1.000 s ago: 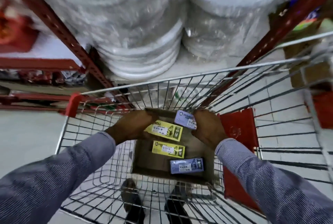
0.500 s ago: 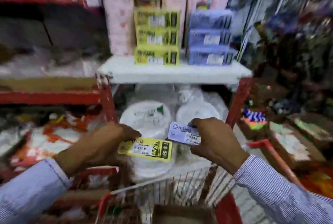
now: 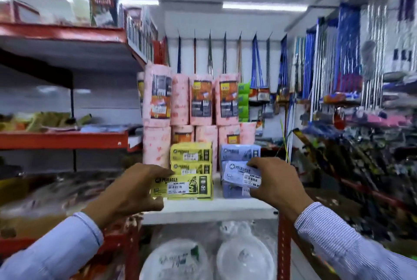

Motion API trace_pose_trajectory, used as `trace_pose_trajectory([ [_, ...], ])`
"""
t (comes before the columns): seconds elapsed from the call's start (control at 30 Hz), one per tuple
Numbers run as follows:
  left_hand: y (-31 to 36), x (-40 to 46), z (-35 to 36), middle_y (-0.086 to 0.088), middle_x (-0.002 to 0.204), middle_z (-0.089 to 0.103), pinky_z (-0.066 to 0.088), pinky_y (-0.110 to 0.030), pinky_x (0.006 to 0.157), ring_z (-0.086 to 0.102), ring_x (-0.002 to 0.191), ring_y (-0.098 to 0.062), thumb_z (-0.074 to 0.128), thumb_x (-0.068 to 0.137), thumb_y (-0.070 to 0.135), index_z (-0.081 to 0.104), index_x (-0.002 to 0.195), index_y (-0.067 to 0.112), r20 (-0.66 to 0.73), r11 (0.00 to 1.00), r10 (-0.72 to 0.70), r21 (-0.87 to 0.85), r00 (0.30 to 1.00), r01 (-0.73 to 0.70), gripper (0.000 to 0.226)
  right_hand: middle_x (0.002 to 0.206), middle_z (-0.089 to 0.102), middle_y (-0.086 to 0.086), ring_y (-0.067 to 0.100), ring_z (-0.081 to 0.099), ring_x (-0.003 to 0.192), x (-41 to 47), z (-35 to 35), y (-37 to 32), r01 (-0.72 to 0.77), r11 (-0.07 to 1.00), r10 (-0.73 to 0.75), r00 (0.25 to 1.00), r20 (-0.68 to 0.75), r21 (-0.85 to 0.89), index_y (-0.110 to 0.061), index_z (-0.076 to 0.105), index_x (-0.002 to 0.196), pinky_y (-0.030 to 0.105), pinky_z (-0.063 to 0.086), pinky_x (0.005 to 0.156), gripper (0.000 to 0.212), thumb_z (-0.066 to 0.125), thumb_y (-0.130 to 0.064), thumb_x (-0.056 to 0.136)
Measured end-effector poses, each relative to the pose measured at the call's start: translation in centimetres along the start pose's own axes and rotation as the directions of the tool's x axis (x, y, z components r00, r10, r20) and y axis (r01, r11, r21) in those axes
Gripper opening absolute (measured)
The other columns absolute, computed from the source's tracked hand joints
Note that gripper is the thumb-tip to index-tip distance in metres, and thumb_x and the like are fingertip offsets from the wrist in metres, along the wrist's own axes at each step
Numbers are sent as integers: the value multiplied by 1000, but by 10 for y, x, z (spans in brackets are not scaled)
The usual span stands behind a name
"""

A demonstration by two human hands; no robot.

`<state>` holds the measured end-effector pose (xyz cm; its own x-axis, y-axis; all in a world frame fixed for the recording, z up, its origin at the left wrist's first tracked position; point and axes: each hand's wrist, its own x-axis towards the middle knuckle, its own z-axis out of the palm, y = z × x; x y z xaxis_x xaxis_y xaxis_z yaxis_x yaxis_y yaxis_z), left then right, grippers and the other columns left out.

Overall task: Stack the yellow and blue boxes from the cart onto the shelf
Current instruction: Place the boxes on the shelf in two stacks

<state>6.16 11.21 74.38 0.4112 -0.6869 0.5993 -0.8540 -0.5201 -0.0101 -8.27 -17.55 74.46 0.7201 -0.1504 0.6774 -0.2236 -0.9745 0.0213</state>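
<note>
Shop shelving fills the aisle ahead of you, and the white shelf [image 3: 203,208] sits just beyond your fingers. Your left hand [image 3: 133,191] is closed on a yellow box [image 3: 181,186], thumb under and fingers along its left end, long axis running left to right. It hangs in front of the lower part of the yellow stack [image 3: 191,162], whose top lies above and beyond your fingers. Your right hand [image 3: 274,186] is pinched shut on a blue box [image 3: 242,176] by its right end, also lying crosswise and tilted slightly. It overlaps the blue stack [image 3: 240,155], so this hand looks the nearer to its landing spot. Each box likely needs lifting above its own pile, then setting flat. Behind stand pink rolls [image 3: 202,99]; below the shelf lie wrapped white plates [image 3: 244,257].
</note>
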Motion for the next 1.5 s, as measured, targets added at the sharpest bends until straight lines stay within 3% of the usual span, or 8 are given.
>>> trace_pose_trajectory([
  [0.13, -7, 40, 24, -3, 110, 74, 57, -36, 80, 69, 95, -20, 85, 57, 31, 64, 118, 20, -40, 999, -32, 4, 999, 32, 65, 93, 70, -1, 23, 63, 87, 30, 21, 17, 10, 1000, -10, 1000, -15, -29, -25, 61, 99, 34, 49, 66, 41, 78, -32, 63],
  [0.47, -23, 79, 73, 0, 121, 68, 53, -36, 89, 63, 105, -20, 81, 66, 21, 59, 123, 23, 18, 993, -117, 33, 993, 116, 61, 96, 71, -1, 22, 64, 88, 56, 76, 39, 41, 997, -38, 999, 37, -63, -23, 63, 103, 35, 52, 70, 44, 77, -10, 63],
  [0.8, -34, 78, 81, 1, 128, 64, 55, -38, 91, 60, 113, -20, 73, 80, 17, 56, 125, 27, 59, 989, -140, 47, 988, 137, 50, 96, 74, 0, 22, 65, 91, 59, 82, 43, -5, 999, 3, 999, 36, 53, -20, 71, 101, 37, 55, 79, 44, 86, -22, 60],
  [1.03, -17, 72, 80, 1, 115, 71, 55, -37, 83, 67, 98, -19, 78, 73, 42, 63, 114, 24, 30, 983, -182, 8, 983, 182, 47, 98, 73, -2, 23, 64, 92, 47, 91, 38, -10, 998, 11, 1000, -13, 67, -25, 65, 106, 37, 56, 71, 46, 84, -25, 64],
  [1.3, -10, 76, 88, -3, 107, 73, 54, -34, 77, 68, 90, -21, 77, 75, 40, 65, 108, 19, -30, 977, -212, 21, 977, 212, 41, 109, 71, 3, 27, 63, 98, 43, 100, 32, -24, 995, 26, 999, -19, 98, -17, 63, 114, 44, 59, 71, 52, 82, -9, 67],
  [1.37, -11, 73, 90, -5, 111, 71, 54, -36, 79, 66, 95, -23, 76, 76, 40, 63, 110, 18, -40, 980, -198, 30, 979, 199, 42, 115, 69, 4, 28, 60, 105, 41, 102, 29, -16, 996, 19, 999, -38, 92, -15, 60, 118, 43, 58, 77, 54, 80, -5, 69],
  [1.43, -12, 67, 98, -11, 127, 63, 49, -42, 94, 58, 114, -29, 74, 77, 41, 56, 121, 15, -65, 984, -156, 74, 986, 161, 55, 126, 62, 8, 31, 53, 118, 34, 106, 25, 2, 999, 1, 999, -51, 53, -13, 53, 125, 45, 52, 93, 59, 77, -5, 72],
  [1.5, -9, 55, 108, -14, 150, 38, 31, -49, 111, 31, 139, -33, 68, 80, 48, 37, 140, 13, -95, 982, -107, 145, 990, 120, 76, 144, 45, 12, 36, 35, 134, 24, 109, 20, 13, 1000, -12, 1000, -26, 14, -16, 39, 137, 53, 37, 108, 68, 73, -16, 77],
])
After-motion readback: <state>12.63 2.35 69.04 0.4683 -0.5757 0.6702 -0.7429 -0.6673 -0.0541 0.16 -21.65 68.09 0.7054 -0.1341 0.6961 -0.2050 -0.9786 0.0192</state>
